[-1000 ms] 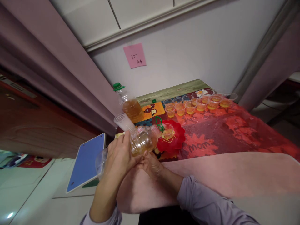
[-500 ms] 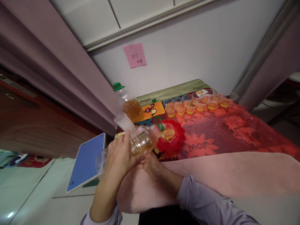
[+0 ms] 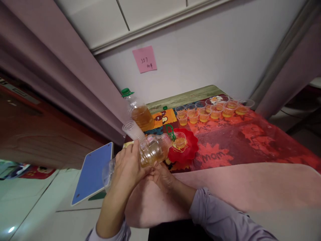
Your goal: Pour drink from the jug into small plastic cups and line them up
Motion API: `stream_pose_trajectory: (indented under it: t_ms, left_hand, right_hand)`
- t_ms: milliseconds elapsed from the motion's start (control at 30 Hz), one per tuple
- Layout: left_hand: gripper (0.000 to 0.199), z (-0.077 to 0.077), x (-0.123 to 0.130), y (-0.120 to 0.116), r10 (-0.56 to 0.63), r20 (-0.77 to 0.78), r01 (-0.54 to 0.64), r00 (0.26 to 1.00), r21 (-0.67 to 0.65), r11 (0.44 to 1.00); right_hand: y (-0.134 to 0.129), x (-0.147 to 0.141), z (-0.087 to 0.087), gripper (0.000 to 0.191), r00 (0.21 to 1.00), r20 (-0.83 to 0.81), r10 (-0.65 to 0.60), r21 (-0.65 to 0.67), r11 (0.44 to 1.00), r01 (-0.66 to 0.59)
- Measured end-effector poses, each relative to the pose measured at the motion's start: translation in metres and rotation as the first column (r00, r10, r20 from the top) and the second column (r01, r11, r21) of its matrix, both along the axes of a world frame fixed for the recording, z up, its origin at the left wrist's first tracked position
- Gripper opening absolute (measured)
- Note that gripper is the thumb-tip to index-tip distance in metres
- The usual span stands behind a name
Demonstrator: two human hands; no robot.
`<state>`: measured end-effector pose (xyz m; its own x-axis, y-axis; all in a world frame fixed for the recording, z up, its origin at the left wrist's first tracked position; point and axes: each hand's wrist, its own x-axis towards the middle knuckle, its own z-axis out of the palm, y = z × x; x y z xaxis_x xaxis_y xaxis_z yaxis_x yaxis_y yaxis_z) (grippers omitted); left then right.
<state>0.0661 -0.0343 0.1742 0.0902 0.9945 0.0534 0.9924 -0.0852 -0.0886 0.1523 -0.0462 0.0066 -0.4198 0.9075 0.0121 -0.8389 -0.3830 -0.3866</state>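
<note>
A clear plastic bottle (image 3: 153,150) of yellowish liquid lies tilted in my hands, its neck pointing right. My left hand (image 3: 127,164) is wrapped over its body, while my right hand (image 3: 162,175) grips it from below near the shoulder. A green handle (image 3: 171,132) loops at the bottle's neck. The mouth is over or against a small clear cup (image 3: 180,140), which holds a little yellow liquid and stands on a red scalloped plate (image 3: 190,150). Behind my left hand leans a stack of clear cups (image 3: 132,130). Whether liquid is flowing I cannot tell.
Several clear cups (image 3: 204,115) with yellow liquid stand in rows at the table's back right. A large green-capped bottle (image 3: 141,115) stands at the back left, near a loose green cap (image 3: 165,107). A blue board (image 3: 94,172) is left of the table, against the curtain side.
</note>
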Motion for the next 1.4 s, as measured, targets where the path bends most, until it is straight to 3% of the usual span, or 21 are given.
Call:
stream_pose_trajectory:
  t_ms: [167,333,467,567,667,733,867,967,1133,1200,1267,1333,1400]
  left_hand:
    - [0.097,-0.007,-0.007,0.002,-0.028,0.019,0.027,0.999,0.047,0.999]
    - [0.105,-0.025,-0.025,0.003,-0.098,0.065,0.089,0.993,0.133,0.987]
    - [0.108,-0.046,-0.043,0.002,-0.169,0.203,0.117,0.964,0.245,0.963]
    - [0.117,-0.059,-0.055,0.0,-0.189,0.355,0.056,0.916,0.353,0.934]
    - [0.111,-0.071,-0.065,-0.003,-0.133,0.585,-0.154,0.8,0.415,0.897]
    - [0.101,-0.082,-0.07,-0.005,-0.106,0.742,-0.328,0.663,0.414,0.849]
    - [0.088,-0.117,-0.076,-0.011,-0.179,0.907,-0.522,0.382,0.372,0.767]
    - [0.085,-0.143,-0.074,-0.013,-0.256,0.93,-0.589,0.265,0.366,0.72]
    - [0.091,-0.167,-0.076,-0.008,-0.316,0.905,-0.546,0.283,0.423,0.723]
    - [0.094,-0.174,-0.08,-0.006,-0.339,0.891,-0.525,0.302,0.452,0.721]
    - [0.096,-0.179,-0.082,-0.004,-0.346,0.883,-0.517,0.317,0.467,0.717]
    - [0.095,-0.18,-0.08,-0.004,-0.349,0.879,-0.511,0.327,0.474,0.717]
    - [0.091,-0.178,-0.077,-0.005,-0.355,0.874,-0.494,0.331,0.481,0.724]
  right_hand:
    - [0.0,0.001,0.002,0.072,1.0,0.007,-0.006,-0.013,1.0,0.006]
    - [0.0,0.003,0.004,0.076,0.996,0.085,-0.017,-0.012,1.0,0.018]
    - [0.003,0.003,0.002,0.08,0.973,0.219,-0.067,-0.018,0.997,0.073]
    - [0.01,0.003,0.002,0.088,0.961,0.242,-0.137,0.051,0.99,0.128]
    - [0.018,0.006,0.002,0.099,0.943,0.248,-0.223,0.156,0.97,0.189]
    - [0.02,0.009,0.0,0.107,0.924,0.263,-0.277,0.219,0.95,0.222]
    - [0.015,0.012,-0.005,0.088,0.845,0.326,-0.423,0.424,0.865,0.27]
    - [0.008,0.013,-0.007,0.066,0.725,0.4,-0.561,0.575,0.769,0.278]
    - [0.01,0.036,0.01,0.03,0.507,0.525,-0.684,0.692,0.69,0.213]
    - [0.02,0.064,0.027,0.024,0.343,0.509,-0.789,0.814,0.571,0.106]
    - [0.037,0.1,0.046,0.021,0.128,0.458,-0.879,0.889,0.457,-0.043]
    - [0.058,0.137,0.063,0.023,-0.11,0.466,-0.878,0.858,0.478,-0.187]
    - [0.079,0.166,0.074,0.039,-0.328,0.506,-0.798,0.721,0.6,-0.348]
